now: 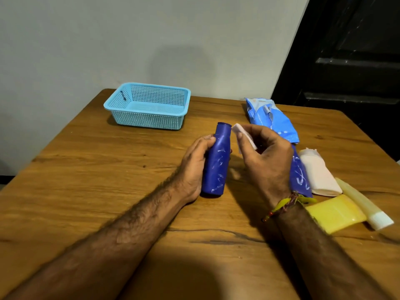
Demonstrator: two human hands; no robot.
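My left hand (194,167) grips a dark blue plastic bottle (217,161) around its body; the bottle stands tilted with its base on the wooden table (108,180) and its neck pointing away. Its surface shows white scuffed marks. My right hand (265,156) pinches a small white wipe (243,135) between thumb and fingers, just right of the bottle's neck, close to it. A thread bracelet with yellow and red bits sits on my right wrist.
A light blue mesh basket (149,107) stands at the table's far side. To the right lie a blue wipes pack (270,120), another blue bottle (299,176), a white bottle (320,176), a yellow soap bar (335,213) and a pale tube (365,206).
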